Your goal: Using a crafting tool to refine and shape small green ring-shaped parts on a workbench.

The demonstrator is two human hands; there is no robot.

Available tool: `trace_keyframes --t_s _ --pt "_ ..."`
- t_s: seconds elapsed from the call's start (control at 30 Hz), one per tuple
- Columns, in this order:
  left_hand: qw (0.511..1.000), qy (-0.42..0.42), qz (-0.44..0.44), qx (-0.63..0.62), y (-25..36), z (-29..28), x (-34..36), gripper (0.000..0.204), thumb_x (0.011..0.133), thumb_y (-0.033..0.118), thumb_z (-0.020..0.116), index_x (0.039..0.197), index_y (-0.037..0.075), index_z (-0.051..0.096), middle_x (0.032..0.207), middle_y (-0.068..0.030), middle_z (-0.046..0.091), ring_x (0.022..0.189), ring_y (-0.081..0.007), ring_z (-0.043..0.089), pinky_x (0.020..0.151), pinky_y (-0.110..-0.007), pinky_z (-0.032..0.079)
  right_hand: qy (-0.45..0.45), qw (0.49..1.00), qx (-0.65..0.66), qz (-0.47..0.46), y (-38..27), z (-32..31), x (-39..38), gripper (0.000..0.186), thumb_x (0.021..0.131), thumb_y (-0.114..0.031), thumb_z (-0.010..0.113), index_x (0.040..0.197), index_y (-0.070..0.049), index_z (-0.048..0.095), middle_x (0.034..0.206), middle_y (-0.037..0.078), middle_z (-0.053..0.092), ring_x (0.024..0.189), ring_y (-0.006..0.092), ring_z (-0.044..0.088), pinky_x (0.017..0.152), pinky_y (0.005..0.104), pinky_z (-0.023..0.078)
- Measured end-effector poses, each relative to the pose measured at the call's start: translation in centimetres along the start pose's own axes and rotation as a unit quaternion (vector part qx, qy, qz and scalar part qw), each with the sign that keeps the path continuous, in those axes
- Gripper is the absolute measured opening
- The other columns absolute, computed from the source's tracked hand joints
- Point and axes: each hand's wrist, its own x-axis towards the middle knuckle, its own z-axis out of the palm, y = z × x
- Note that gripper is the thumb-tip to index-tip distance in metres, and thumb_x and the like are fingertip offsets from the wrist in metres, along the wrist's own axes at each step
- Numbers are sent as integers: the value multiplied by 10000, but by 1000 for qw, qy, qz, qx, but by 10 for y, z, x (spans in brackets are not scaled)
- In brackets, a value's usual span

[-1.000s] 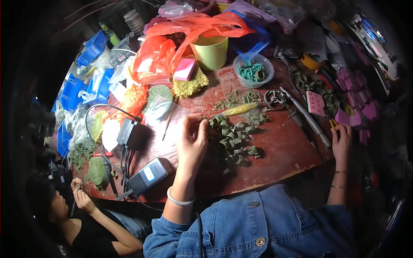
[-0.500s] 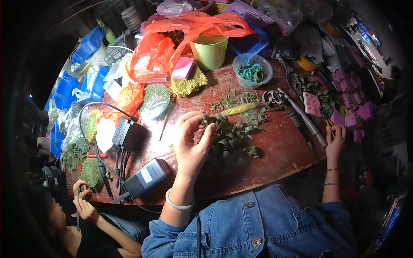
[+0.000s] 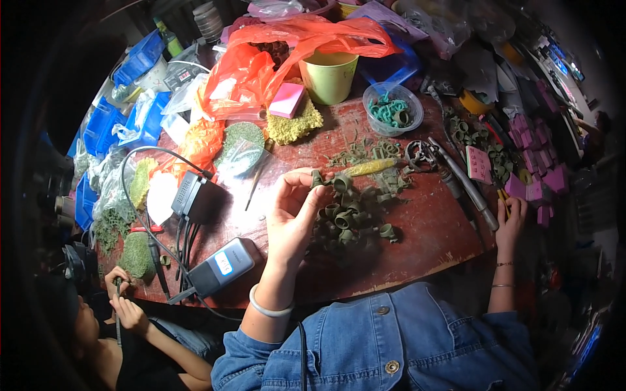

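Observation:
My left hand (image 3: 293, 212) is lifted over the red-brown table (image 3: 424, 241), pinching a small olive-green ring-shaped piece (image 3: 319, 178) between thumb and fingers. Right beside it lies a heap of the same green rings and clips (image 3: 352, 218). My right hand (image 3: 510, 220) rests at the table's right edge, fingers curled around a small tool with yellow-orange handles (image 3: 503, 195). A white bangle sits on my left wrist.
A lime-green cup (image 3: 328, 75), an orange plastic bag (image 3: 261, 65), a clear bowl of teal rings (image 3: 392, 109), a pink block (image 3: 287, 100), black and grey power boxes (image 3: 195, 195) with cables, blue bags and pink pieces crowd the table. Another person (image 3: 124, 313) sits at lower left.
My left hand has risen from the green heap with one piece pinched in its fingers. The right hand stays at the table's edge.

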Motion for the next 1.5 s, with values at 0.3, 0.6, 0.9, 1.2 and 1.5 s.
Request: trace_keyframes --t_s 0.3,0.6,0.9,1.2,1.5 --pt "998 -45 17 -50 7 3 1 224 920 -113 565 1072 40 506 1206 -86 528 1202 -241 570 970 -360 517 -6 1000 -5 4 2 0 -1 251 1003 -281 563 1021 -33 529 1135 127 522 1003 332 580 801 451 488" --pt "998 -47 31 -28 16 9 1 356 905 -120 584 1204 38 470 1227 -111 548 1176 -246 593 939 -352 530 0 1000 11 6 0 2 0 250 1000 -260 573 991 -15 524 1104 145 516 1015 345 565 843 458 466" --pt "990 -37 -76 -113 20 6 1 252 952 52 623 1190 -2 557 1113 -126 641 1045 -252 665 868 -333 555 -12 1000 10 15 -1 0 1 252 996 -253 581 995 -8 526 1101 148 513 1026 341 561 854 455 459" --pt "982 -37 -125 -139 19 -1 2 220 990 140 595 1157 2 561 974 -152 678 901 -249 703 773 -326 583 3 1000 26 -14 9 6 0 257 991 -236 593 993 12 525 1089 156 510 1013 337 553 866 442 451" --pt "986 -65 -87 -123 20 6 0 207 967 93 620 1147 9 560 1021 -137 676 929 -243 693 787 -349 578 15 999 26 -24 10 8 0 247 987 -224 600 972 9 520 1056 152 502 987 332 547 859 435 447"
